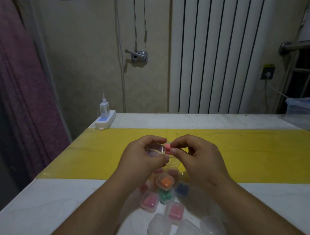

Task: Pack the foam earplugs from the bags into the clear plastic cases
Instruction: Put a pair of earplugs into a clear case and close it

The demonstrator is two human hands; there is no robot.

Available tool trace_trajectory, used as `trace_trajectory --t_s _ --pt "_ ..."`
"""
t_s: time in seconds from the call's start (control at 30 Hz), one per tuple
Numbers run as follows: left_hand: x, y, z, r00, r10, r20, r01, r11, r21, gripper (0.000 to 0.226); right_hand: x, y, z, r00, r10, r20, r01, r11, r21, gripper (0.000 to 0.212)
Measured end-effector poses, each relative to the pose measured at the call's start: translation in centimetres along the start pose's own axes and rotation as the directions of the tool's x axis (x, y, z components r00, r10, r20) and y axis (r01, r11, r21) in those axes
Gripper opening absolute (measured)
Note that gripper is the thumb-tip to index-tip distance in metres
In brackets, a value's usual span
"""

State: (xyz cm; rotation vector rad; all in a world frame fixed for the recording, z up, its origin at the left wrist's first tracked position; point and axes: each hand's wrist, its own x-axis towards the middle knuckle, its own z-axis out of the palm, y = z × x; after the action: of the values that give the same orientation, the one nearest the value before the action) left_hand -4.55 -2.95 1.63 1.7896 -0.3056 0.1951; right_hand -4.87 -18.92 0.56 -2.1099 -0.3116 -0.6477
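Note:
My left hand grips a small clear plastic case, held above the yellow strip of the table. My right hand pinches a pink foam earplug between thumb and forefinger, right at the case's edge. Below my wrists lie filled cases: an orange one, a green one, a blue one and two pink ones. Three empty clear cases sit nearest me. A crumpled clear bag lies under my hands, mostly hidden.
A white power strip with a charger stands at the table's far left corner. A clear plastic bag lies at the far right edge. A white radiator and a wall stand behind the table.

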Motion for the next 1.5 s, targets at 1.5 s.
trace_trajectory --t_s 1.5 --pt "0.7 -0.9 -0.2 0.997 -0.053 0.050 0.068 0.925 -0.374 0.028 0.4 -1.8 -0.2 0.852 0.417 0.318 -0.506 0.497 0.704 0.022"
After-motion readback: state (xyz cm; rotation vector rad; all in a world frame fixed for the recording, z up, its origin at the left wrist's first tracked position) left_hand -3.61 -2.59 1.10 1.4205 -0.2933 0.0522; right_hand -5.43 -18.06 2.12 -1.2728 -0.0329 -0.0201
